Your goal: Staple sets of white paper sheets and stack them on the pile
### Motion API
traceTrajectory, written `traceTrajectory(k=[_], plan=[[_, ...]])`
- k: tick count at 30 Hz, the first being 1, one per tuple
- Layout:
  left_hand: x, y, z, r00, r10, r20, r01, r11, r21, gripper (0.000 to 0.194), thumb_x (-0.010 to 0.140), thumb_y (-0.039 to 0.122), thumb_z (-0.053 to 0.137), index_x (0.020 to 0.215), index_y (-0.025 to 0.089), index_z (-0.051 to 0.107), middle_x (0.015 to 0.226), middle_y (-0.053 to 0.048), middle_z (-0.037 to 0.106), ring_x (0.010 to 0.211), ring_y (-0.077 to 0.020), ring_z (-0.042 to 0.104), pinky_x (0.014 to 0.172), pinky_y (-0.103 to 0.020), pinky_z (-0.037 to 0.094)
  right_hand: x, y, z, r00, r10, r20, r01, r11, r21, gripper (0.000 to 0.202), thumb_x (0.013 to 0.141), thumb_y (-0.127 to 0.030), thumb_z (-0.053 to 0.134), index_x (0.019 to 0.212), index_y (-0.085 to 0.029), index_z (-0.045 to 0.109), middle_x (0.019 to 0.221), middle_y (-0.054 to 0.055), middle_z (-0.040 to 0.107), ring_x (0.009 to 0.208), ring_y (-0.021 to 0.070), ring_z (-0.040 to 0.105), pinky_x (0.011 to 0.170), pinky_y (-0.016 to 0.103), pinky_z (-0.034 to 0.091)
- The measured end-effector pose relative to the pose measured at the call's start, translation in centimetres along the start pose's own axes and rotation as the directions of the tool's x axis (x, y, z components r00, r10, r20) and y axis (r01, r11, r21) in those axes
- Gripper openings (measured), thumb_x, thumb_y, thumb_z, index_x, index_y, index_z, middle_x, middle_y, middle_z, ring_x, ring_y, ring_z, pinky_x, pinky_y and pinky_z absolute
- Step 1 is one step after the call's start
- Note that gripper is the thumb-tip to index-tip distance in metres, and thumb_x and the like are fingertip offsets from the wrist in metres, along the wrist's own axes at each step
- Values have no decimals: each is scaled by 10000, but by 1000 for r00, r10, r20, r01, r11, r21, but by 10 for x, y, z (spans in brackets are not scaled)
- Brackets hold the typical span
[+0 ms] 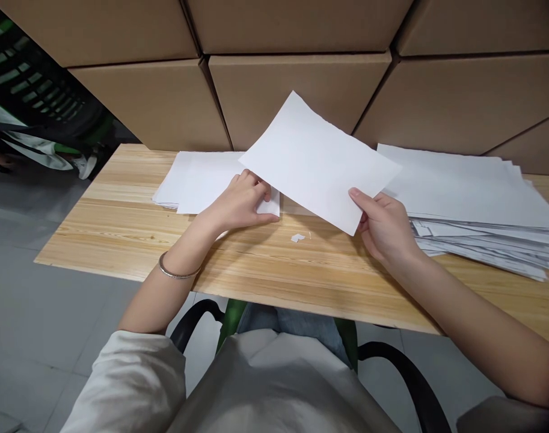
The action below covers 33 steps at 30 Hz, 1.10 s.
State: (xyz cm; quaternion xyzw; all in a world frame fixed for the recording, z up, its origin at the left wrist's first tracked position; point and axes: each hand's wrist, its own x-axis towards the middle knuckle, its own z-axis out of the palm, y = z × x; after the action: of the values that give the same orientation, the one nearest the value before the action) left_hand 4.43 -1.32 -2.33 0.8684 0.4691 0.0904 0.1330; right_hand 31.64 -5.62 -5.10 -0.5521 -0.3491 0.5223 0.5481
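The right hand (pixel 385 231) pinches the blank white paper sheet (pixel 317 162) by its near corner, lifted above the pale wooden bench (pixel 121 234); the left hand (pixel 240 204) presses fingers flat on the left white paper pile (pixel 197 180). Keeping the sheet level and supporting its far edge likely avoids creasing.

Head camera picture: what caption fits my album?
Right hand lifts a white sheet; left hand presses the paper stack.

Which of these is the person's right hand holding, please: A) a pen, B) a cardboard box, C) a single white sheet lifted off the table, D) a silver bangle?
C: the right hand pinches the near corner of a white sheet held up above the wooden table.
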Motion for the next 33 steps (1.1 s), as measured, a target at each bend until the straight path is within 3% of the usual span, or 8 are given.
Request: traceTrajectory(k=[8, 15, 18, 24, 30, 33], plan=[[0, 1, -5, 999, -6, 45, 6, 1000, -3, 399, 800, 561, 696, 927, 191, 619, 1241, -153, 542, 1236, -381, 447, 1044, -535, 400, -1, -1, 0, 1000, 28, -10, -28, 999, 16, 267, 694, -465, 854, 766, -267, 691, 743, 27, 715, 740, 247, 681, 552, 386, 568], [-1, -3, -1, 1000, 7, 29, -7, 1000, 8, 413, 805, 574, 682, 971, 198, 642, 1210, -135, 557, 1231, -382, 457, 1067, -559, 386, -6, -10, 6, 986, 138, 93, -149, 981, 124, 153, 732, -320, 812, 842, -263, 722, 964, 51, 772, 998, 282, 715, 757, 413, 650], [-1, -3, -2, 999, -1, 36, 1, 1000, -5, 427, 813, 578, 668, 984, 187, 649, 1212, -145, 562, 1198, -385, 488, 1063, -573, 389, -12, -16, 17, 963, 195, 187, -227, 959, 167, 122, 765, -278, 780, 867, -261, 715, 1036, 52, 772, 1068, 275, 707, 849, 407, 649], [-1, -5, -2, 1000, 20, 20, -19, 998, -57, 444, 829, 545, 663, 1095, 191, 643, 1332, -153, 556, 1298, -389, 446, 1131, -580, 331, -13, -8, 44, 850, 305, 430, -455, 836, 307, 168, 832, -174, 698, 985, -243, 704, 1061, 10, 777, 1051, 238, 709, 932, 493, 630], [0, -10, 2, 998, 63, 8, -62, 995, -75, 521, 776, 541, 731, 1172, 221, 623, 1372, -140, 545, 1299, -383, 434, 1117, -559, 347, -1, 8, 53, 839, 276, 468, -456, 826, 332, 142, 857, -170, 690, 984, -231, 706, 1045, 14, 780, 1120, 235, 681, 1032, 523, 572], [0, -10, 2, 998, 63, 6, -63, 997, -46, 523, 758, 536, 752, 1133, 192, 630, 1309, -161, 556, 1258, -390, 456, 1085, -550, 372, 3, 10, 54, 834, 272, 480, -463, 819, 340, 127, 864, -177, 687, 979, -230, 700, 1005, 7, 778, 1054, 220, 698, 1053, 529, 555]])
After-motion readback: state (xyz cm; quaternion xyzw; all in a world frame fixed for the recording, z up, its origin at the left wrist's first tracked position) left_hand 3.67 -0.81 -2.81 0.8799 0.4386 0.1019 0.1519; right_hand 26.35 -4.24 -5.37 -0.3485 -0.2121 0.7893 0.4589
